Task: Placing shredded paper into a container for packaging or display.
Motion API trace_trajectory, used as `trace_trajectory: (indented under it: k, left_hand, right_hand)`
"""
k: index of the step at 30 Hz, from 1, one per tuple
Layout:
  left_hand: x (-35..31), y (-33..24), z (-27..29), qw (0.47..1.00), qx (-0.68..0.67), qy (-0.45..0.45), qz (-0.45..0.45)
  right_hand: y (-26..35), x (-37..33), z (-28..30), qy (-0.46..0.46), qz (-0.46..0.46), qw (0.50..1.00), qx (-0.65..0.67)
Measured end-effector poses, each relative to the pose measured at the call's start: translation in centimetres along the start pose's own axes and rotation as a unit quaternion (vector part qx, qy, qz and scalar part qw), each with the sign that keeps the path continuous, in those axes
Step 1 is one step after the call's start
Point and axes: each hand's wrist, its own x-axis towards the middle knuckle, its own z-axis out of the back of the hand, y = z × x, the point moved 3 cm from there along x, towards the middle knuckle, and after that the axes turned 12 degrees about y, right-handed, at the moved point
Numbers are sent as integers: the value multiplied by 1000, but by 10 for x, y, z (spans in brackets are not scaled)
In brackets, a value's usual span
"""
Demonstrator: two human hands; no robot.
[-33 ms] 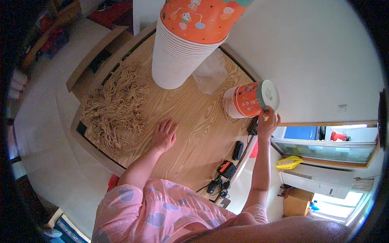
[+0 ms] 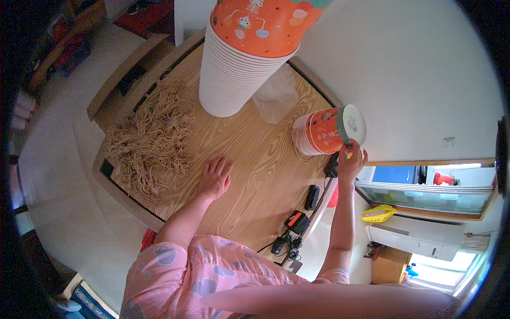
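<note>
My left hand (image 2: 215,178) lies on the wood-grain table (image 2: 244,170), fingers stretched out, holding nothing. My right hand (image 2: 351,165) is raised at the right side, its fingertips at the green lower edge of an upside-down short stack of orange paper cups (image 2: 325,130). A small yellowish thing (image 2: 348,156) shows between its curled fingers, too small to name. Beyond my left hand rises a tall upside-down stack of paper cups (image 2: 239,69) with white rims and an orange printed top cup. Left of my left hand spreads a heap of tan strings (image 2: 154,141).
A clear plastic bag (image 2: 277,95) lies between the two stacks. Along the table's right edge are a black box-shaped device (image 2: 312,198), a black and orange device (image 2: 297,222) and tangled black cables (image 2: 292,247). A white wall (image 2: 404,80) stands beyond the table.
</note>
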Motion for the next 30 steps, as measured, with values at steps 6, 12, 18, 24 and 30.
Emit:
trace_trajectory:
  k: [6, 12, 18, 24, 30]
  left_hand:
    - [-1, 1, -1, 1000, -3, 2, 2]
    - [-1, 1, 0, 1000, 4, 10, -2]
    - [1, -1, 5, 1000, 4, 16, 0]
    - [1, -2, 4, 1000, 9, 5, -1]
    - [-1, 1, 4, 1000, 0, 8, -2]
  right_hand:
    - [1, 1, 0, 5, -4, 1000, 5]
    - [0, -2, -5, 4, -7, 1000, 19]
    - [-4, -3, -11, -4, 21, 1000, 0]
    - [-3, -4, -10, -6, 29, 1000, 1]
    - [11, -4, 6, 97, -65, 993, -3]
